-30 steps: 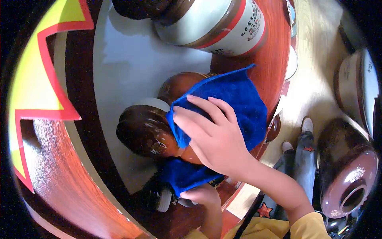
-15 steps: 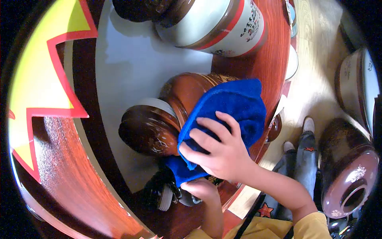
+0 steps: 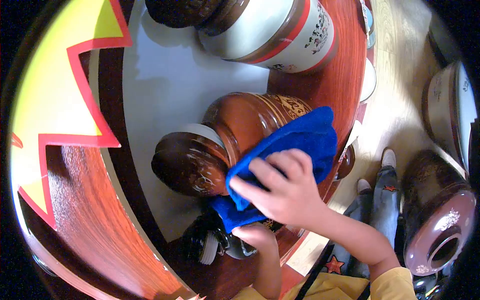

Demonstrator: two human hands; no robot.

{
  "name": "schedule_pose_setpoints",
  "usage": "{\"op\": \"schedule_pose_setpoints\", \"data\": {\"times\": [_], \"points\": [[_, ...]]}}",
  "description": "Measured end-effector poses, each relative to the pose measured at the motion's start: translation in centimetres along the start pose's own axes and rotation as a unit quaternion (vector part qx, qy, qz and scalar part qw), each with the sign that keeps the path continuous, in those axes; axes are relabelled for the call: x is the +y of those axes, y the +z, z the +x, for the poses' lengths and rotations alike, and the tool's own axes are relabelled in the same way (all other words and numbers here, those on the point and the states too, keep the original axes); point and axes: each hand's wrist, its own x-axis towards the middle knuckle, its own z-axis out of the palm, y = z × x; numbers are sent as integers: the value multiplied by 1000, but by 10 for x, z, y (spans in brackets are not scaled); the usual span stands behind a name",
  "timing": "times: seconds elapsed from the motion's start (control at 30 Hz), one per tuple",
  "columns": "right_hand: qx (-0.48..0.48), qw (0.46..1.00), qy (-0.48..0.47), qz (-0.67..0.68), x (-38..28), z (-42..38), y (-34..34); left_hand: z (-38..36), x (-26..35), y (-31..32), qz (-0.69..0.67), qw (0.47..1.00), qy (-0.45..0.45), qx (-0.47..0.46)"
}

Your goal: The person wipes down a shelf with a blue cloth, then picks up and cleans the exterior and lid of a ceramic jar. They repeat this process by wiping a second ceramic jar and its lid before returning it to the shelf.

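Note:
A blue cloth (image 3: 312, 142) lies over the lower side and neck of a glossy brown jar (image 3: 235, 115) that has a dark lid (image 3: 190, 165) and a gold pattern. My right hand (image 3: 287, 190) presses on the cloth, fingers bent and gathering its folds. Below it, my left hand (image 3: 257, 237) pinches the cloth's lower end, its fingers partly hidden under the fabric. Close to my left hand is a small black jar (image 3: 237, 247), partly covered.
Above stands a white and brown jar (image 3: 265, 30) with red bands. The reddish wooden shelf (image 3: 345, 65) curves along the right. A yellow sign (image 3: 65, 80) with a red edge hangs at left. Large jars (image 3: 437, 215) and a person's legs (image 3: 382, 197) are at the right.
My right hand has shifted slightly down and right, and its fingers have curled more. The cloth's upper edge has moved down, baring more of the jar's gold pattern. My left hand is nearly unmoved.

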Motion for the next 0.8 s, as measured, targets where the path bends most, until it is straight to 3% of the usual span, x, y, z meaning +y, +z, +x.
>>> {"op": "schedule_pose_setpoints", "data": {"times": [0.07,0.2,0.27,0.4,0.47,0.5,0.57,0.6,0.67,0.8], "points": [[1,998,58,25,7,7,-6,-1,-8,-17,35,998,-4,50],[-13,996,77,29,15,19,-4,-2,-13,-22,94,989,41,107],[-12,996,79,31,19,25,0,-3,-17,-30,224,960,99,138],[-3,994,95,56,29,44,8,-1,-31,-49,244,952,104,155],[25,992,100,73,39,56,21,3,-33,-57,155,977,78,126],[26,991,94,89,45,63,25,2,-32,-51,156,977,78,125],[15,989,82,120,49,73,34,-1,-26,-33,321,922,75,202],[16,989,82,120,48,73,33,0,-27,-32,321,922,75,202],[-91,995,9,45,47,73,30,1,-28,-31,294,934,96,180],[-100,994,-18,36,47,69,21,2,-30,-35,306,928,109,183]]}}
